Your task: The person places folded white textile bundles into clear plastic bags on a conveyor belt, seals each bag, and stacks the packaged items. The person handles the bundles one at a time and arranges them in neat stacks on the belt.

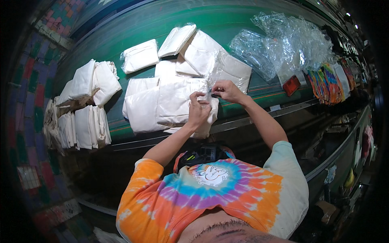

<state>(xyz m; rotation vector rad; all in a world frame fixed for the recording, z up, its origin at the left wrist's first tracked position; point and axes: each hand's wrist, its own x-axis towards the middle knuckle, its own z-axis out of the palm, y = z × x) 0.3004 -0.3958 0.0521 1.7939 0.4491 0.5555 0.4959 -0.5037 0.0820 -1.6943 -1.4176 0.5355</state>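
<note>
Directly in front of me lies a folded white cloth in a clear plastic bag (pixel 176 99), on top of other white bundles. My left hand (pixel 198 110) rests at its right end, fingers curled and closed on the plastic. Just to the right, my right hand (pixel 229 91) pinches at the same end of the bag. A small dark bit shows at its fingertips, too small to name. Around and behind the hands lie more bagged white cloths (pixel 139 56), several of them overlapping in a loose heap.
The green work table (pixel 219 18) curves across the view. At the left edge stand stacks of folded white cloth (pixel 87 125). To the right lie a heap of empty clear bags (pixel 291 40), a small red-brown item (pixel 291 86) and brightly coloured cards or packets (pixel 328 83).
</note>
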